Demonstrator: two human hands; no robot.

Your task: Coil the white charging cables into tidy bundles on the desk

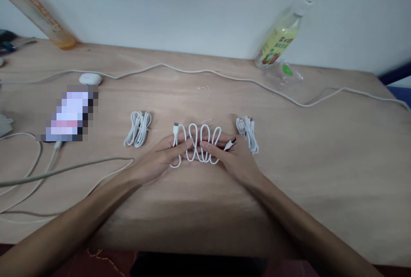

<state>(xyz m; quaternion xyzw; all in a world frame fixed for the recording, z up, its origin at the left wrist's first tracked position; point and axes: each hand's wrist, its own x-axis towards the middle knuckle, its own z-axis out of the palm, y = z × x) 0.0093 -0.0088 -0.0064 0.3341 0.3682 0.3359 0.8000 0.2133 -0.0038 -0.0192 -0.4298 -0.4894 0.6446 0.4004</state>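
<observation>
A white USB cable (192, 142) lies in wavy loops across both hands, above the middle of the table. My left hand (163, 157) pinches its left loops between thumb and fingers, with one white plug standing up beside the fingers. On the other side my right hand (236, 157) pinches the right loops, and a plug with a dark end rests by its palm. A bundled white cable (138, 129) sits left of my hands. Just beyond the right hand lies another bundled white cable (248, 133). Small twist ties (207, 122) lie behind the loops.
A phone (68, 114) with a cable plugged in lies at left, near a white earbud case (90, 79). A long white cord (205, 71) crosses the table's back. An orange bottle (41, 11) and a yellow-labelled bottle (279, 43) stand by the wall, with a clear wrapper (285, 74).
</observation>
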